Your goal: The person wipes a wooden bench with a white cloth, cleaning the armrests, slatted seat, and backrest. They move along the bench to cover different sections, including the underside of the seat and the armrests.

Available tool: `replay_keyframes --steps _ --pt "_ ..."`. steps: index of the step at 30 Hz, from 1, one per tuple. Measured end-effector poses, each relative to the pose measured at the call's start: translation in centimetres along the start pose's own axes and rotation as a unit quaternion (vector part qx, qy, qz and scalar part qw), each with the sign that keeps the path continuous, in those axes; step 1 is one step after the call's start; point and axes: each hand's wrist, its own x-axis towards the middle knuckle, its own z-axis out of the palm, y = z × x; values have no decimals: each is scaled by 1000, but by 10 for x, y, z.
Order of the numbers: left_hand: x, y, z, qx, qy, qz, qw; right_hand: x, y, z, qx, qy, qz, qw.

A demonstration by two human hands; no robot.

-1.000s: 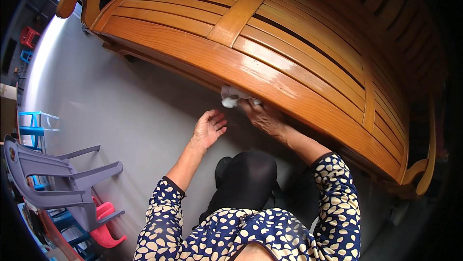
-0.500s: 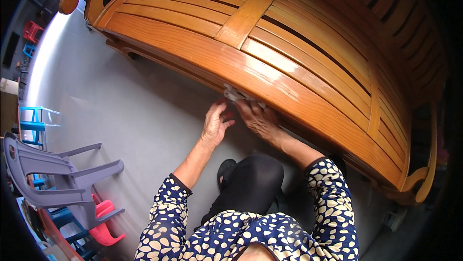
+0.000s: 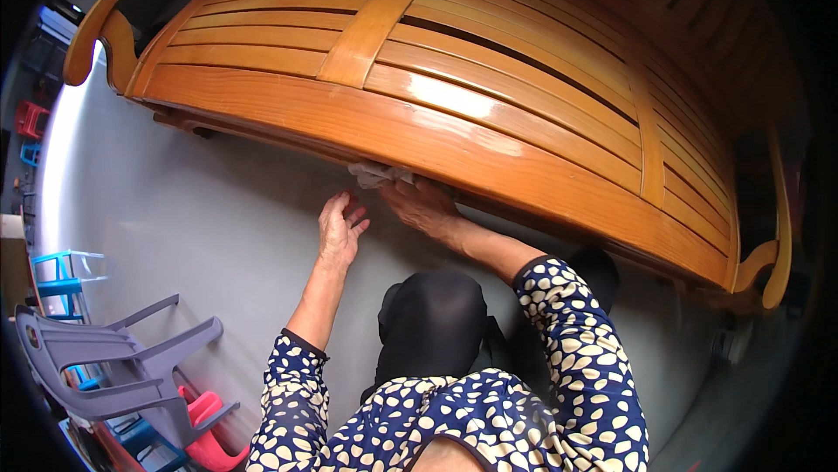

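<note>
A long slatted wooden bench (image 3: pixel 288 114) with a glossy orange-brown finish fills the upper part of the view. Under its front rail, my right hand (image 3: pixel 421 208) presses a crumpled whitish cloth (image 3: pixel 374 175) against the front face. The fingers are wrapped on the cloth, and the bench edge partly hides their tips. My left hand (image 3: pixel 340 226) hovers just left of and nearer than the cloth, holding nothing, its fingers apart and slightly curled. Both forearms come up from patterned navy sleeves.
A grey-purple plastic armchair (image 3: pixel 113 359) stands at the lower left, with a pink plastic stool (image 3: pixel 208 433) beside it. Farther up are a blue stool (image 3: pixel 63 284) and a red chair (image 3: pixel 32 119). The bench's curved armrests (image 3: pixel 83 49) stick out at both ends.
My right hand has moved left along the bench front with the cloth. My left hand has shifted left too, staying empty. The view has turned a little.
</note>
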Motion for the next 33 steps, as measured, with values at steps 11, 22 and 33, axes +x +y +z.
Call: replay_keyframes --steps 11,22,33 --pt "2 -20 20 22 -54 -28 998 -106 32 -39 3 20 87 996" --pt "2 -33 30 60 -58 -56 995 -196 52 -75 70 -105 171 977" --pt "6 -43 48 -17 -72 -62 995 -47 40 -64 123 85 62 987"
